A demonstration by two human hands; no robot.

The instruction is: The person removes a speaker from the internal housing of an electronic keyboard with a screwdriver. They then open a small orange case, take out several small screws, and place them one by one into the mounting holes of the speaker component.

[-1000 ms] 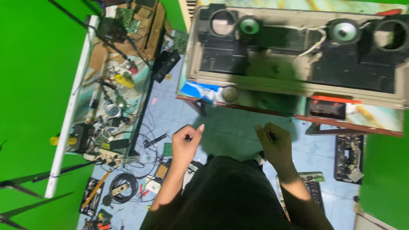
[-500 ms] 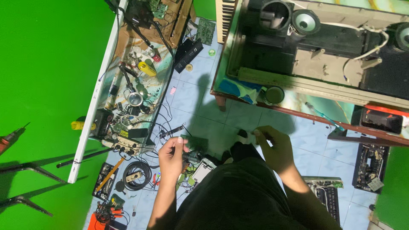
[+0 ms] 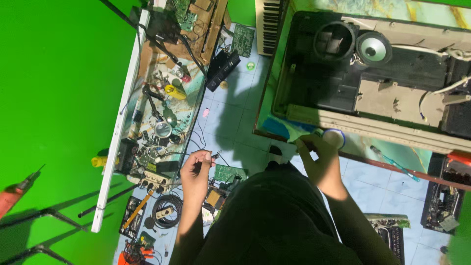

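Left hand [image 3: 196, 169] pinches a small dark part above the green circuit board [image 3: 229, 172]; right hand [image 3: 316, 157] closes on something unclear beside the white tape roll [image 3: 334, 138], near the opened keyboard casing [image 3: 392, 73]

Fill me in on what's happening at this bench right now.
A person stands over a tiled floor strewn with electronics. Their left hand pinches a small dark part above a green circuit board. Their right hand reaches to a small round roll at the edge of a table carrying an opened speaker cabinet.
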